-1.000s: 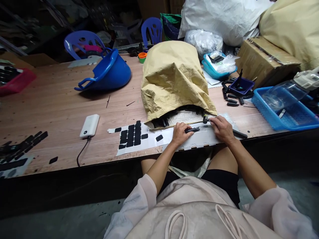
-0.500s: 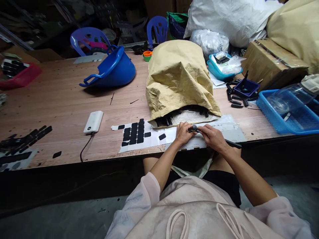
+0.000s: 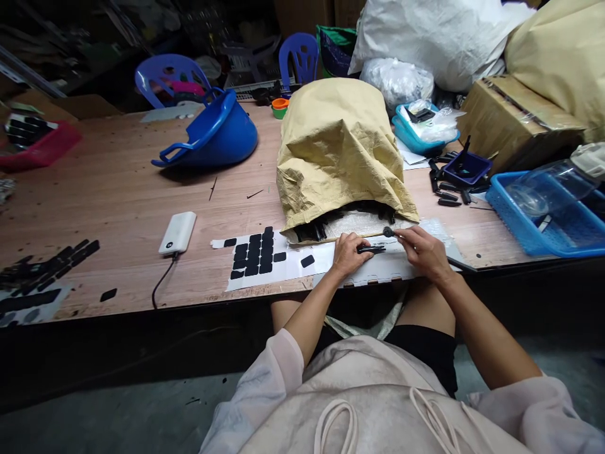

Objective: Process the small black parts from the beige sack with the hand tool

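My left hand (image 3: pixel 348 253) is closed on a slim black part (image 3: pixel 372 250) above the pale sheet at the table's front edge. To its right, my right hand (image 3: pixel 423 251) pinches a thin piece with a round dark end (image 3: pixel 388 232), held apart from the black part. Behind both hands lies a tan sack (image 3: pixel 343 145), its mouth facing me with black pieces inside. Left of my left hand, several black rounded pads (image 3: pixel 254 253) lie in rows on a white sheet (image 3: pixel 293 261). A single pad (image 3: pixel 307 261) lies nearer my left hand.
A white power bank (image 3: pixel 178 232) with a black cable and a blue basin (image 3: pixel 212 135) are on the left. On the right are a blue basket (image 3: pixel 534 217), a small purple tray (image 3: pixel 467 169) with black parts around it, and a cardboard box (image 3: pixel 515 120).
My right hand has moved right, away from my left hand, taking the round-ended piece with it. My left hand has stayed nearly in place with the black part.
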